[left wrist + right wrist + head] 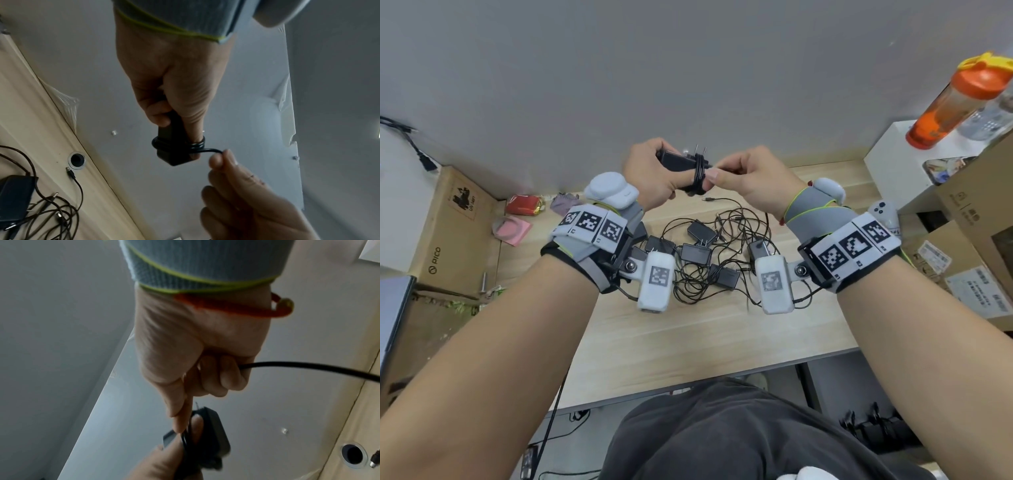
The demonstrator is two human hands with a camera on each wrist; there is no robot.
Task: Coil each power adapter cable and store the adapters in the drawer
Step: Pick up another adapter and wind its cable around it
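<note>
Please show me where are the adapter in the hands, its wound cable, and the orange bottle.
adapter [674, 161]: head view, black body.
wound cable [197, 145]: left wrist view, the loops.
orange bottle [947, 111]: head view, clear wall.

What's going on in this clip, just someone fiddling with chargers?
A person is winding a power adapter's cable around its body. The left hand grips the black adapter above the desk, with several turns of cable already looped around it and over the thumb. The right hand pinches the cable's free length close to the wraps. On the wooden desk below, a tangle of other adapters lies uncoiled. No drawer is in view.
</note>
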